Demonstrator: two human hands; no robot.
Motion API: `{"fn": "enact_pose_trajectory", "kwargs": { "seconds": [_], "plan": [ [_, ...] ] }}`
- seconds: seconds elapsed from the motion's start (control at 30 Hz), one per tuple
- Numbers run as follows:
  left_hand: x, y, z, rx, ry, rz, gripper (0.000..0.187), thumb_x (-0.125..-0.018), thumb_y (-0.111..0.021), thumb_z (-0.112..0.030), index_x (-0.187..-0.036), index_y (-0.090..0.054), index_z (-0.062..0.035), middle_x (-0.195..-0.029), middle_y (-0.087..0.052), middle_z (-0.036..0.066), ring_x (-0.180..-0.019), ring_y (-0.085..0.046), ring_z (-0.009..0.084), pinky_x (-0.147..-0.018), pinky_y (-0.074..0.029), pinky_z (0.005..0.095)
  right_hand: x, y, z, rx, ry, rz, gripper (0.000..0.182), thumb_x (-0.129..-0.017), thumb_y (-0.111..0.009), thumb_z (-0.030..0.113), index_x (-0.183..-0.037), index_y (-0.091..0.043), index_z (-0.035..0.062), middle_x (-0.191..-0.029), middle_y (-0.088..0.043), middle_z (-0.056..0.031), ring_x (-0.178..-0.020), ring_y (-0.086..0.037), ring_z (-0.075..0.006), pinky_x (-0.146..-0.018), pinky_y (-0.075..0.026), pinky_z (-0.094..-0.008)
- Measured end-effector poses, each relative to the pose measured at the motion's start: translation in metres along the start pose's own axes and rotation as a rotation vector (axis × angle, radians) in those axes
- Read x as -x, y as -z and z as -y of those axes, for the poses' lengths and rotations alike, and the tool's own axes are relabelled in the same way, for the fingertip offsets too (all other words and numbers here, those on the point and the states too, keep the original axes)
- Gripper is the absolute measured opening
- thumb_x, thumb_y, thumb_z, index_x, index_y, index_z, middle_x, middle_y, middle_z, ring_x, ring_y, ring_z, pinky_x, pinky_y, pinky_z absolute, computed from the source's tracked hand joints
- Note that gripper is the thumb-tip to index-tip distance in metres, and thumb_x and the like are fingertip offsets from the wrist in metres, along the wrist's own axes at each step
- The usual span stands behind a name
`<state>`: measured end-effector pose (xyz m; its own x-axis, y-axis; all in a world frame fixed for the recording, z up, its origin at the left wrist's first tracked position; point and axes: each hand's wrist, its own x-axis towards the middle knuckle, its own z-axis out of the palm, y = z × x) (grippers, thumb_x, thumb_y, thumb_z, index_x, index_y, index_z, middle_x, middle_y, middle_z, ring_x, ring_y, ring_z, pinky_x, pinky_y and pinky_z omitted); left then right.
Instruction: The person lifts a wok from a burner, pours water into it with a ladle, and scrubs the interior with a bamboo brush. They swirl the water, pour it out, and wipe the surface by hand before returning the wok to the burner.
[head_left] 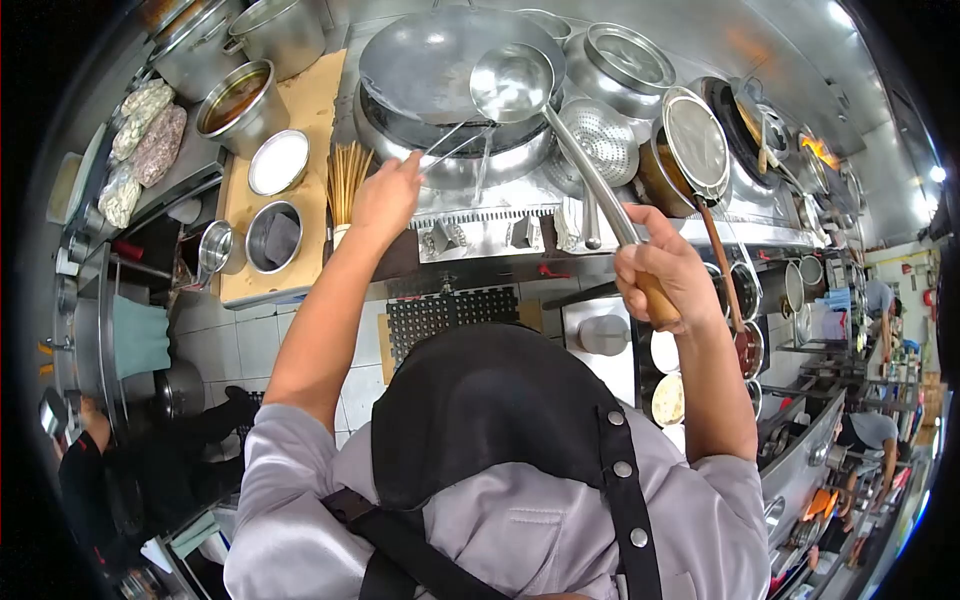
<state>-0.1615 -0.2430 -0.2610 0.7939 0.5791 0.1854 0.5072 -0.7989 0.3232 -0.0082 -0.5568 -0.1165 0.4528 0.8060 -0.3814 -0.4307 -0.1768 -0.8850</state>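
Note:
My right hand (660, 270) grips the wooden end of a long-handled metal ladle (512, 85). The ladle's bowl hangs over the near right part of a large dark wok (420, 65). Fingers of my left hand (388, 200) are closed at the end of a thin metal loop handle (447, 148) at the wok's near edge. The wok sits at a metal burner ring (450, 165). Close beside my left hand stands a bundle of thin bamboo sticks (346, 185). A perforated metal skimmer (598, 142) lies right of the wok, partly behind the ladle handle.
A pot of brown liquid (240, 105), a white-filled bowl (279, 162) and a metal container (273, 240) stand left. A round mesh strainer (695, 140) rests over a pot on the right. Flames (820, 152) show far right. Another person's dark-clothed arm (90, 450) is at lower left.

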Motion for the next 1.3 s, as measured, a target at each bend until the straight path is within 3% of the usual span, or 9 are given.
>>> {"fn": "enact_pose_trajectory", "kwargs": {
  "seconds": [0.4, 0.47, 0.57, 0.67, 0.77, 0.83, 0.9, 0.97, 1.3],
  "plan": [
    [0.122, -0.043, 0.032, 0.275, 0.582, 0.010, 0.038, -0.091, -0.059, -0.017, -0.125, -0.057, -0.0004, -0.104, -0.064, 0.027, -0.095, -0.063, 0.0406, -0.084, -0.049, 0.0426, -0.172, 0.194, 0.093, 0.508, 0.239, -0.383, 0.052, -0.081, -0.053, 0.001, -0.132, -0.041, 0.0048, -0.066, -0.053, -0.0049, -0.045, -0.047, -0.0118, -0.038, -0.035, -0.0270],
    [0.141, -0.068, 0.041, 0.294, 0.521, -0.054, 0.042, -0.092, -0.059, -0.021, -0.129, -0.055, -0.0012, -0.085, -0.065, 0.019, -0.062, -0.058, 0.0241, -0.062, -0.048, 0.0366, -0.230, 0.229, 0.113, 0.533, 0.230, -0.435, 0.049, -0.080, -0.054, 0.002, -0.128, -0.042, 0.0031, -0.065, -0.049, -0.0054, -0.045, -0.045, -0.0124, -0.037, -0.031, -0.0290],
    [0.159, -0.080, 0.034, 0.285, 0.502, -0.048, 0.042, -0.092, -0.059, -0.017, -0.131, -0.054, -0.0030, -0.075, -0.059, 0.008, -0.054, -0.048, 0.0128, -0.053, -0.044, 0.0315, -0.320, 0.281, 0.127, 0.602, 0.204, -0.450, 0.043, -0.078, -0.055, 0.003, -0.118, -0.043, -0.0050, -0.064, -0.045, -0.0064, -0.044, -0.041, -0.0151, -0.036, -0.028, -0.0324],
    [0.156, -0.056, 0.010, 0.381, 0.714, -0.083, 0.038, -0.092, -0.058, -0.013, -0.128, -0.055, -0.0005, -0.097, -0.068, 0.017, -0.080, -0.065, 0.0270, -0.071, -0.051, 0.0362, -0.366, 0.285, 0.132, 0.631, 0.166, -0.575, 0.020, -0.080, -0.053, -0.001, -0.100, -0.049, 0.0005, -0.059, -0.043, -0.0037, -0.040, -0.038, -0.0141, -0.036, -0.027, -0.0282],
    [0.158, -0.036, -0.018, 0.520, 0.953, -0.037, 0.038, -0.093, -0.057, -0.013, -0.130, -0.054, -0.0026, -0.080, -0.061, 0.006, -0.064, -0.055, 0.0118, -0.056, -0.047, 0.0285, -0.404, 0.305, 0.131, 0.499, 0.002, -0.457, 0.013, -0.076, -0.051, -0.004, -0.088, -0.051, 0.0005, -0.061, -0.043, -0.0034, -0.046, -0.042, -0.0156, -0.040, -0.031, -0.0284],
    [0.167, -0.038, -0.015, 0.675, 0.962, -0.120, 0.040, -0.094, -0.058, -0.015, -0.133, -0.053, -0.0044, -0.073, -0.051, -0.001, -0.058, -0.043, 0.0049, -0.048, -0.041, 0.0227, -0.393, 0.305, 0.134, -0.456, 0.224, -0.267, 0.010, -0.072, -0.052, -0.005, -0.078, -0.050, 0.0025, -0.066, -0.046, -0.0038, -0.056, -0.048, -0.0159, -0.045, -0.037, -0.0280],
    [0.172, -0.035, -0.015, 0.676, 0.992, -0.124, 0.042, -0.094, -0.058, -0.016, -0.134, -0.052, -0.0048, -0.074, -0.051, -0.002, -0.059, -0.044, 0.0055, -0.049, -0.041, 0.0225, -0.383, 0.321, 0.131, -0.758, 0.291, -0.080, 0.011, -0.072, -0.055, -0.005, -0.078, -0.048, 0.0028, -0.070, -0.048, -0.0045, -0.062, -0.050, -0.0156, -0.049, -0.038, -0.0275],
    [0.176, -0.040, -0.012, 0.702, 0.992, -0.127, 0.041, -0.094, -0.058, -0.016, -0.133, -0.052, -0.0043, -0.074, -0.052, -0.002, -0.059, -0.045, 0.0058, -0.050, -0.042, 0.0228, -0.347, 0.297, 0.141, -0.755, 0.280, -0.081, 0.008, -0.083, -0.046, -0.003, -0.076, -0.046, 0.0017, -0.070, -0.047, -0.0062, -0.060, -0.050, -0.0157, -0.046, -0.036, -0.0266],
    [0.123, -0.033, -0.006, 0.741, 0.767, -0.058, 0.041, -0.093, -0.060, -0.015, -0.132, -0.053, -0.0041, -0.072, -0.051, -0.001, -0.055, -0.045, 0.0066, -0.050, -0.042, 0.0237, -0.193, 0.192, 0.137, -1.047, -0.047, 0.407, 0.011, -0.089, -0.048, 0.005, -0.082, -0.045, -0.0033, -0.071, -0.047, -0.0057, -0.057, -0.048, -0.0109, -0.044, -0.037, -0.0236]
  ]
}}
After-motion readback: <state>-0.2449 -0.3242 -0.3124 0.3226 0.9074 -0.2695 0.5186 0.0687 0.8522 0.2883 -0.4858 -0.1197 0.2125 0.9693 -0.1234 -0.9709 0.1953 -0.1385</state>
